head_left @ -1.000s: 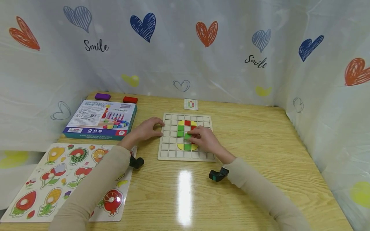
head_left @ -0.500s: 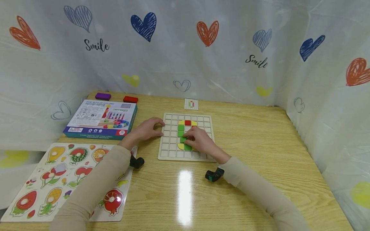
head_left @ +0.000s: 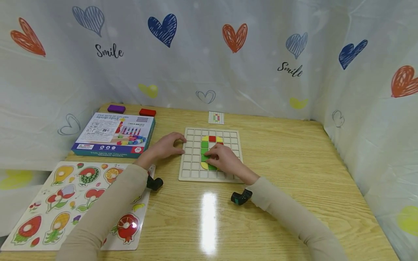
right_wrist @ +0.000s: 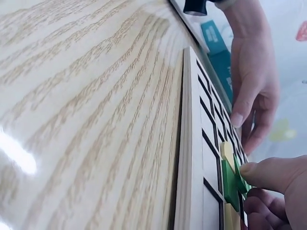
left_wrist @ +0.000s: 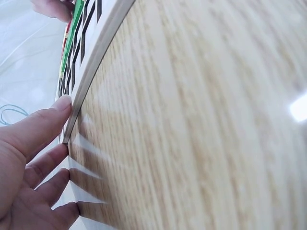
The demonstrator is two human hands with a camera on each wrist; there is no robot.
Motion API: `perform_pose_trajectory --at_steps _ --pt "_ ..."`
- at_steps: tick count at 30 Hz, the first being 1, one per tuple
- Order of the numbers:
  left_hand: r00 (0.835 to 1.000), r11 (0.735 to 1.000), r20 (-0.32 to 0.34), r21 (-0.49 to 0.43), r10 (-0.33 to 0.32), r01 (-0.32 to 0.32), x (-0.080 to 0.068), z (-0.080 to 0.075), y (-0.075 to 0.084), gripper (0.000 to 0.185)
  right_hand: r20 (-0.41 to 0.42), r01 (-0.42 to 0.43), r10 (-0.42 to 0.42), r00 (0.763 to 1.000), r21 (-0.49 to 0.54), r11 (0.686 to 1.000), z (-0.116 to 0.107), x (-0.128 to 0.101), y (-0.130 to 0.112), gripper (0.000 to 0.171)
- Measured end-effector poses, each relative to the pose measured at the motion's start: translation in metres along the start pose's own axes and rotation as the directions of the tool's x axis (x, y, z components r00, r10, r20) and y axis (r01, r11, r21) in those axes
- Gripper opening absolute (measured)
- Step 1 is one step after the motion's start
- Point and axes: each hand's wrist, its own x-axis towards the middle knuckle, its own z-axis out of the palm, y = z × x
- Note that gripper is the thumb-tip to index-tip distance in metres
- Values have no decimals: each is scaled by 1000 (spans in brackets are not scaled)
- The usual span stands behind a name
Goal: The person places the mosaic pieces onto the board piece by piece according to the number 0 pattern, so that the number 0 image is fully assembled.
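The right hand [head_left: 225,159] pinches a green tile [head_left: 205,158] in its grip, holding it tilted over the grid board [head_left: 192,170] just beside the green and yellow pieces already seated there. The left hand [head_left: 166,145], fingers relaxed and grasping nothing, rests against the board's left edge. The board lies mid-surface [head_left: 294,163], with a blue game box [head_left: 114,135] and a fruit puzzle [head_left: 65,203] to the left.
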Motion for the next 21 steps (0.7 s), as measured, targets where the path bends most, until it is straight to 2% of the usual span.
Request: perform_pose_trajectory --at_steps 11,21 --pt "1000 1000 3 1 -1 1 0 0 0 40 -3 36 -36 999 -15 999 2 2 3 20" --pt "1000 1000 4 0 0 0 0 -1 1 41 -12 17 -18 1000 -14 1000 3 2 3 19"
